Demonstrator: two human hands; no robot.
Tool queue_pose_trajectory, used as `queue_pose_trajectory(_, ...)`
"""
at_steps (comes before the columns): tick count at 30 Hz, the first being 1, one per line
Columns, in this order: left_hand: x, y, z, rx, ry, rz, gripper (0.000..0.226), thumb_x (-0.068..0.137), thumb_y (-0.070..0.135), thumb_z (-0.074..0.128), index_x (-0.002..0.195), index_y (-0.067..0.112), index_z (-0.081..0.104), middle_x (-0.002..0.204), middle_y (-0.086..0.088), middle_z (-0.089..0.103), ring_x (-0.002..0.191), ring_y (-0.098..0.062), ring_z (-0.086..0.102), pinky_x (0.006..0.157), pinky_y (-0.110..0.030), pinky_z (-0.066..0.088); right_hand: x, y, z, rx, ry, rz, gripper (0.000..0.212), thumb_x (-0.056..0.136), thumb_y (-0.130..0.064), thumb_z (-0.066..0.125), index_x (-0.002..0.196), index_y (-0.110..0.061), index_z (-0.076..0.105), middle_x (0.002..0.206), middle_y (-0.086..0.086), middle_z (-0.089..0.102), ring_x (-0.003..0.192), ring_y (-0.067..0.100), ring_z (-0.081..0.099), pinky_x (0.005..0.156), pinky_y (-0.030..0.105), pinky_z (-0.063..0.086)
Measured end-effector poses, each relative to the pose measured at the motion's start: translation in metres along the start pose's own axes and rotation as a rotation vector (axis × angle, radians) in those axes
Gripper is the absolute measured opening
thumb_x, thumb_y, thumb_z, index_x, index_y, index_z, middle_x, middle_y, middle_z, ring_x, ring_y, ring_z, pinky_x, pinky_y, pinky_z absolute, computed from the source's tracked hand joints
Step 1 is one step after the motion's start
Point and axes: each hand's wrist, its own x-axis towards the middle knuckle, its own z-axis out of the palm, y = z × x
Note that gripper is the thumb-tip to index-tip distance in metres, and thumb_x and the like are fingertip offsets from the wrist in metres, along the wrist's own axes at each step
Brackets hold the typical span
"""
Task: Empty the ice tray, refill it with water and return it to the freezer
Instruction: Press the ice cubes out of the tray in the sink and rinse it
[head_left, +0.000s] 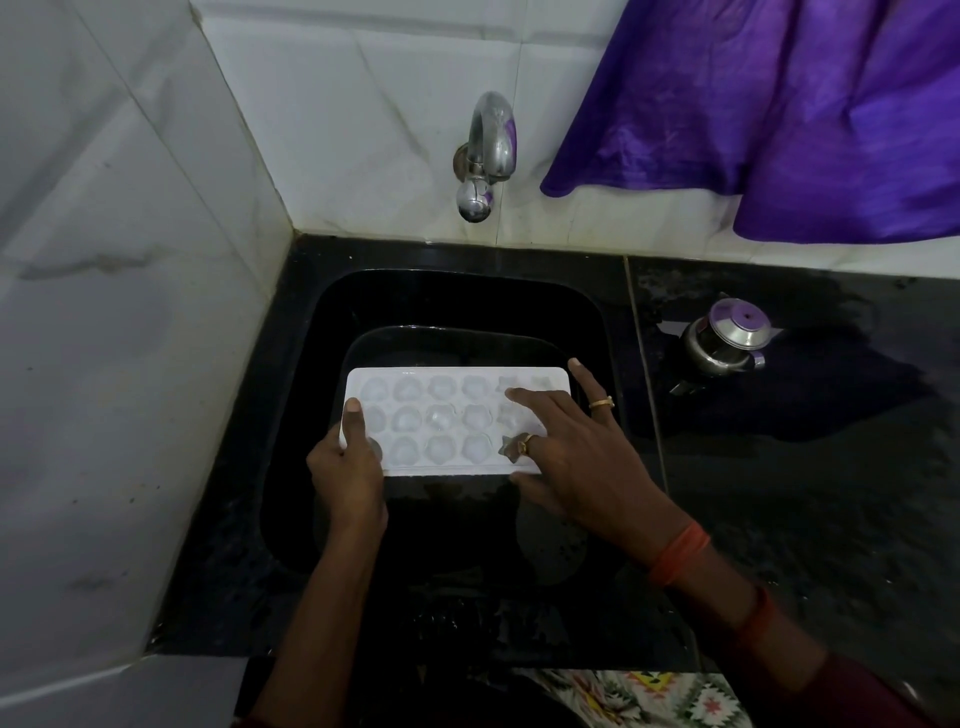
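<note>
The sink (332, 312) sits in the worktop (805, 493), tucked into the wall corner. The ice tray (441, 426) lies crosswise over the sink. The left hand (348, 478) grips its left end and the right hand (576, 457) rests spread on its right end. The tap (488, 150) is on the wall behind the sink, with a cloth (779, 114) hanging to its right. A lidded pot (727, 343) stands on the worktop right of the sink.

We see a white matt plastic ice tray (447, 415), a glossy black stone sink (467, 291), a shiny chrome tap (491, 140), glossy white wall tiles (363, 78), and purple satiny cloth (779, 104).
</note>
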Motion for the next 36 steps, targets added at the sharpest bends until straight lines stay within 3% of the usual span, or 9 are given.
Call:
queue_pose_trajectory(5,-0.001,0.0001,0.0021,0.016,0.001,0.001,0.053,0.102,0.034,0.056,0.059,0.018,0.03,0.041,0.014,0.03,0.039,-0.002,0.026,0.041,-0.019,0.026,-0.0014,-0.0012,0.0027,-0.027,-0.034,-0.016,0.035,0.08,-0.045,0.052,0.093,-0.026,0.078,0.145,0.014,0.053,0.126,0.026,0.057,0.119,0.06,0.01)
queue_pose_trajectory(10,-0.0011,0.0011,0.0001,0.01,0.004,0.008,0.053,0.103,0.033,0.056,0.057,0.018,0.033,0.043,0.013,0.03,0.04,-0.003,0.025,0.041,-0.02,0.025,0.0013,-0.0011,-0.002,0.018,0.038,-0.02,0.05,0.086,-0.054,0.039,0.089,-0.024,0.079,0.141,0.013,0.058,0.124,0.026,0.06,0.117,0.063,0.015)
queue_pose_trajectory(13,-0.0003,0.0031,-0.0002,-0.011,0.006,0.006,0.049,0.103,0.032,0.056,0.057,0.022,0.04,0.044,0.012,0.031,0.04,-0.003,0.026,0.04,-0.02,0.026,0.0021,-0.0011,-0.0027,0.017,0.038,-0.016,0.048,0.085,-0.053,0.04,0.09,-0.025,0.079,0.142,0.011,0.056,0.126,0.024,0.058,0.119,0.062,0.013)
queue_pose_trajectory(17,0.0022,0.0031,0.0014,0.002,0.006,0.016,0.048,0.102,0.034,0.057,0.058,0.022,0.042,0.046,0.01,0.03,0.042,-0.004,0.026,0.042,-0.021,0.026,0.0032,-0.0025,0.0026,-0.031,-0.013,-0.025,0.028,0.076,-0.042,0.065,0.093,-0.026,0.08,0.146,0.014,0.052,0.131,0.025,0.053,0.119,0.062,0.01)
queue_pose_trajectory(21,0.0018,0.0022,0.0009,-0.014,0.015,-0.001,0.048,0.102,0.034,0.057,0.058,0.025,0.041,0.047,0.01,0.031,0.043,-0.005,0.027,0.042,-0.022,0.027,0.0051,-0.004,0.0005,0.004,0.047,0.005,0.036,0.079,-0.045,0.05,0.088,-0.026,0.079,0.145,0.01,0.054,0.13,0.022,0.054,0.121,0.062,0.009)
queue_pose_trajectory(24,0.004,0.0006,-0.0015,-0.023,0.024,-0.025,0.051,0.102,0.036,0.057,0.06,0.019,0.033,0.049,0.008,0.032,0.045,-0.007,0.028,0.047,-0.026,0.029,0.0061,-0.0023,-0.0036,0.034,0.1,0.013,0.021,0.074,-0.037,0.072,0.09,-0.025,0.078,0.143,0.008,0.056,0.129,0.022,0.055,0.121,0.062,0.009)
queue_pose_trajectory(26,0.0041,0.0006,-0.0024,-0.026,0.021,-0.022,0.051,0.102,0.036,0.057,0.061,0.018,0.032,0.049,0.008,0.032,0.045,-0.008,0.029,0.048,-0.025,0.03,0.0055,-0.003,-0.0013,0.015,0.065,0.016,0.023,0.071,-0.037,0.077,0.091,-0.026,0.078,0.145,0.009,0.054,0.132,0.023,0.053,0.122,0.062,0.007)
queue_pose_trajectory(34,0.0017,0.0062,-0.0021,-0.006,0.023,0.017,0.053,0.103,0.033,0.055,0.057,0.02,0.034,0.044,0.012,0.031,0.04,-0.002,0.027,0.04,-0.018,0.028,0.0064,-0.0074,-0.0009,0.014,0.008,0.07,0.047,0.077,-0.052,0.041,0.093,-0.027,0.078,0.145,0.012,0.054,0.132,0.024,0.052,0.122,0.061,0.003)
queue_pose_trajectory(36,0.0012,0.0075,-0.0019,-0.013,0.02,0.021,0.052,0.103,0.033,0.055,0.056,0.021,0.036,0.045,0.011,0.032,0.04,-0.003,0.028,0.04,-0.019,0.028,0.0066,-0.0074,-0.0016,0.004,0.006,0.066,0.049,0.078,-0.053,0.04,0.093,-0.026,0.078,0.146,0.012,0.053,0.133,0.024,0.052,0.121,0.062,0.004)
